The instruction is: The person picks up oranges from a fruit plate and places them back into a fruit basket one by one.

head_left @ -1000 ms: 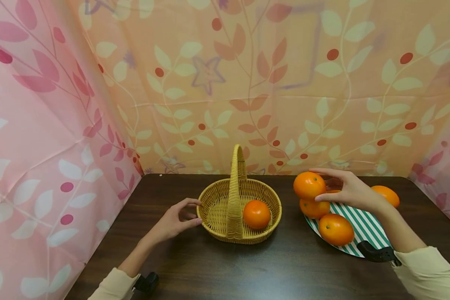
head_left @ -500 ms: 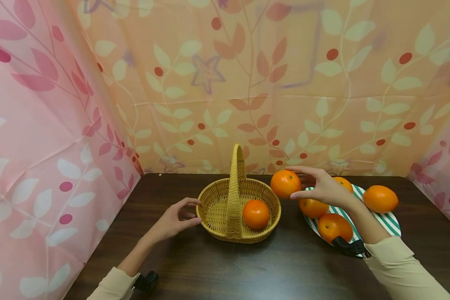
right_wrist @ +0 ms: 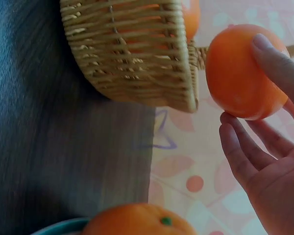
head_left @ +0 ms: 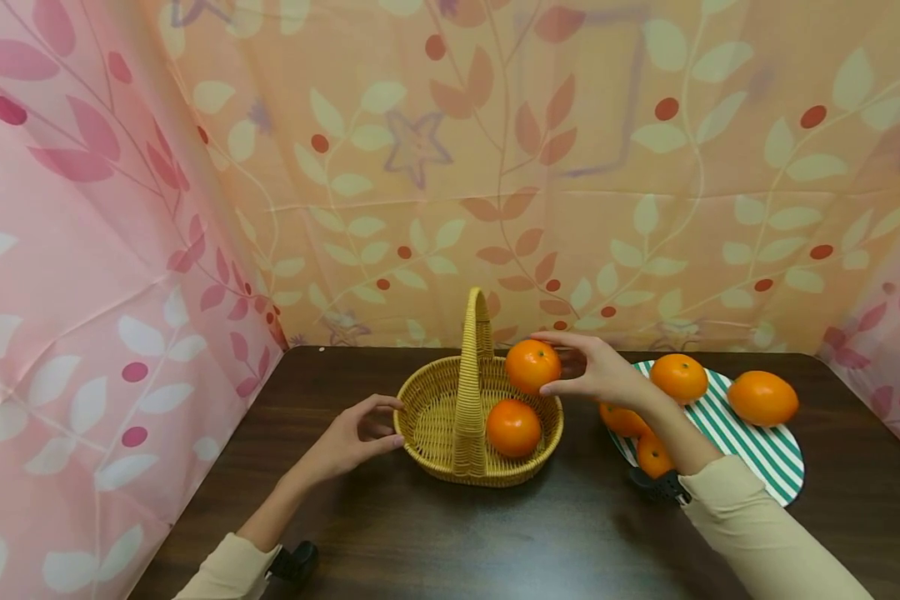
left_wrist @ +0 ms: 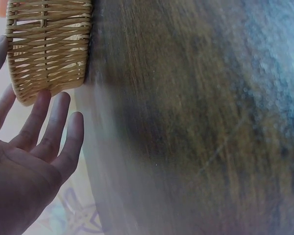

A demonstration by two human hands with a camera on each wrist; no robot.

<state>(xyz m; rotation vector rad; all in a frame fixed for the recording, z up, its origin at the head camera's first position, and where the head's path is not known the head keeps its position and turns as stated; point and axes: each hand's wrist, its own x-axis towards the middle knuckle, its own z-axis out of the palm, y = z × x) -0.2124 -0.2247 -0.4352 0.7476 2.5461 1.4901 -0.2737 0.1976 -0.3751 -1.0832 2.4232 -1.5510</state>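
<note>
- left sleeve: pale cream, softly creased
- right sleeve: same cream, wrinkled near the cuff
- left wrist device: black, rounded
- right wrist device: black, strapped on

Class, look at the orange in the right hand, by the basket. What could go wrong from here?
1. The held orange could slip: the right hand seems to grip its shiny skin mainly by thumb and fingertips.
2. It might bump the lower orange, which lies in the right half of the basket.
3. The basket might slide if knocked, since the left hand appears merely to touch its end.
</note>
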